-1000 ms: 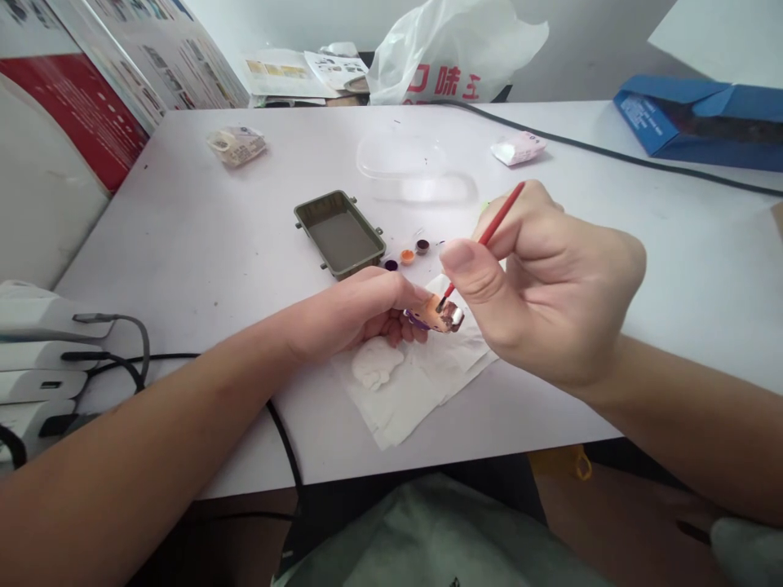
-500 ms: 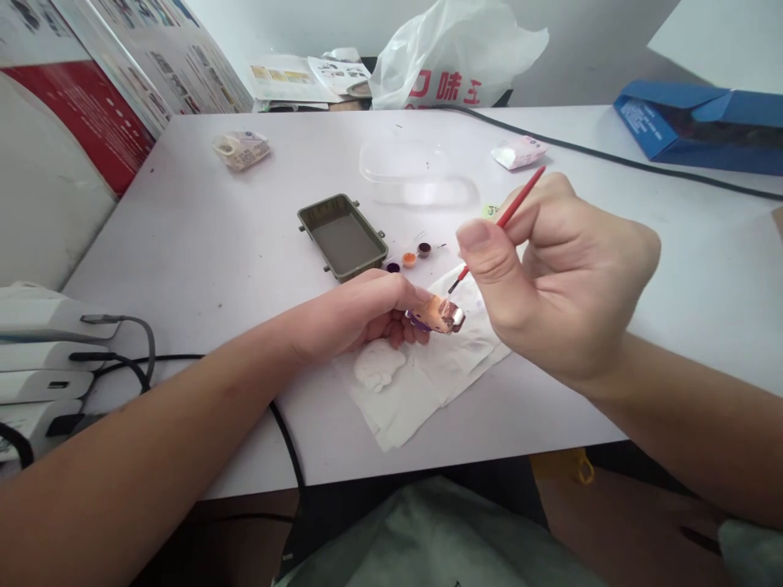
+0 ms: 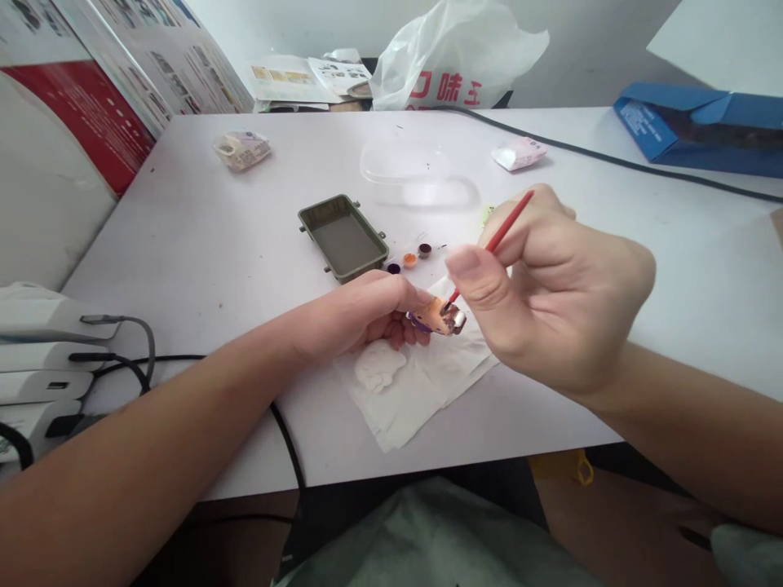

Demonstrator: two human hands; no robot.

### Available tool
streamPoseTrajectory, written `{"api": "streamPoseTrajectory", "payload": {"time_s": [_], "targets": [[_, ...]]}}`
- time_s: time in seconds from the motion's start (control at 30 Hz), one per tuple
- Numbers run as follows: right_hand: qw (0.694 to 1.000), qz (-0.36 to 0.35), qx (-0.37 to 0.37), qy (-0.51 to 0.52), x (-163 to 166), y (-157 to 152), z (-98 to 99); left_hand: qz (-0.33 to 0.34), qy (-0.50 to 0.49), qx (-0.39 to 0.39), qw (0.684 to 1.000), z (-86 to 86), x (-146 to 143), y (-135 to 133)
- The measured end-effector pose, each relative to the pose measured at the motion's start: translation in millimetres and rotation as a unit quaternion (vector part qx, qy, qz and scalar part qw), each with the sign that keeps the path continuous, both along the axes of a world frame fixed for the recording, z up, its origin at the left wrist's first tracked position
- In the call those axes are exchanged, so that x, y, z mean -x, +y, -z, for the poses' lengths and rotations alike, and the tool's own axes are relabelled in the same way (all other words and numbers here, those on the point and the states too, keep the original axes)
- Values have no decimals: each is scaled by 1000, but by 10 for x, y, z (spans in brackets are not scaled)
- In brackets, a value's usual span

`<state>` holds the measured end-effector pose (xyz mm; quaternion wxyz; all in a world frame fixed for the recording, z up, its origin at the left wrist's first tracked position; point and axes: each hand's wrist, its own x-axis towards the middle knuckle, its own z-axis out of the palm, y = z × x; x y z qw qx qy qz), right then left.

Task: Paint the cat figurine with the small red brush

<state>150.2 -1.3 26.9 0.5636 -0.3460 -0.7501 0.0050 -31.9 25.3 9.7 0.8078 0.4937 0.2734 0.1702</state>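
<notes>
My left hand is closed around a small painted figurine, coloured orange, purple and brown with a white patch at its right end. Its left part is hidden by my fingers. Between thumb and fingers of my right hand is a thin red paintbrush, tilted down to the left. The dark bristle tip meets the figurine's orange and brown surface. Under both lies a white paper tissue, with a crumpled white wad on it. Behind my left hand stand small paint pots of purple, orange and dark brown.
An olive-green tray sits behind my left hand. Farther back are a clear plastic lid, two small packets, a black cable and a blue box. White chargers with cords stand at the left edge.
My right hand has moved slightly down and left, bringing the brush tip from just above the figurine onto its surface. My left hand and the figurine have stayed nearly still.
</notes>
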Motion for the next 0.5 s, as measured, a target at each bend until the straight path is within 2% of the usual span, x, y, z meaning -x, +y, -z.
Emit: {"api": "streamPoseTrajectory", "payload": {"time_s": [0.07, 0.2, 0.4, 0.5], "targets": [[1000, 0, -4, -9, -3, 4, 4, 0, 3, -4, 1000, 1, 4, 0], [999, 46, -2, 11, -18, 10, -9, 12, 13, 9, 1000, -31, 3, -3], [1000, 4, 17, 0, -10, -33, -32, -8, 15, 15, 1000, -47, 2, -12], [1000, 2, -4, 1, -16, -3, -1, -3, 19, 18, 1000, -60, -3, -16]]}}
